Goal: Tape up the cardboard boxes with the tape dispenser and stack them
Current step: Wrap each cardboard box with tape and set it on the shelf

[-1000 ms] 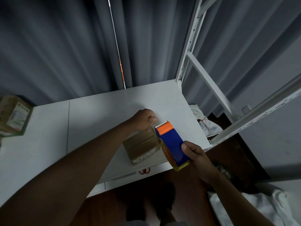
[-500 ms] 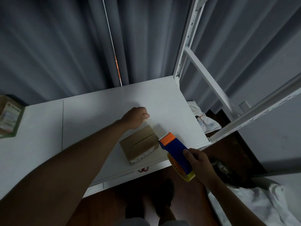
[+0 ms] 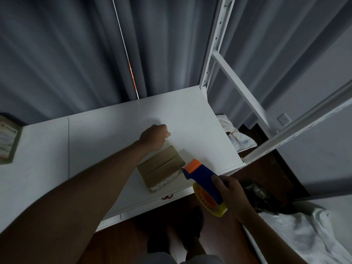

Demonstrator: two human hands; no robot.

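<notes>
A small cardboard box lies flat on the white table, close to the front edge and nearer the right end than the left. A dark slit runs along its top, where the two flaps meet. A pale label shows on its front side.

The left hand is curled into a fist just past the far end of the box. It sits a little above that far end, and its thumb side points to the right. I cannot tell what it is pinching, if anything, because clear tape would be too hard to see here.

The right hand grips the tape dispenser with its fingers wrapped around the blue body. The orange tip of the dispenser is right beside the near right corner of the box. I cannot tell if it touches the box. The yellow roll of tape hangs out past the front edge of the table, over the brown floor.

A second box sits at the far left of the table, well apart from the hands. White cloth bags lie on the floor past the right edge of the table. Gray curtains hang behind the table, and a white metal rack stands at its far right corner.
</notes>
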